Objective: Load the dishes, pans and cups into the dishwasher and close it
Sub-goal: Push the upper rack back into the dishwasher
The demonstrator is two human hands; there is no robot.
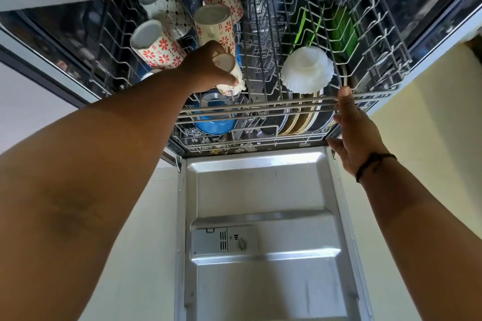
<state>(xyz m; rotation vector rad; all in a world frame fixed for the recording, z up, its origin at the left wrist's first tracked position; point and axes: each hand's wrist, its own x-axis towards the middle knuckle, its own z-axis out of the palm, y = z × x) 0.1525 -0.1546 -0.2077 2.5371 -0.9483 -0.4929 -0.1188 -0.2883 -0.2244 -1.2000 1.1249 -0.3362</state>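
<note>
The dishwasher's upper rack (287,108) is pulled out above the open door (263,237). My left hand (206,68) is shut on a cream cup (229,73), held upside down in the rack's left half. Behind it lie several mugs with red flowers (159,47) on their sides. A white scalloped bowl (307,70) sits upside down in the rack's right half. My right hand (352,130) rests with spread fingers against the rack's front right corner, its fingertip on the front rail, holding nothing.
Green plates (341,31) stand at the rack's back right. Below, the lower rack holds a blue bowl (214,125) and several tan plates (300,122). The detergent dispenser (224,241) sits in the door panel. Cream floor lies on both sides.
</note>
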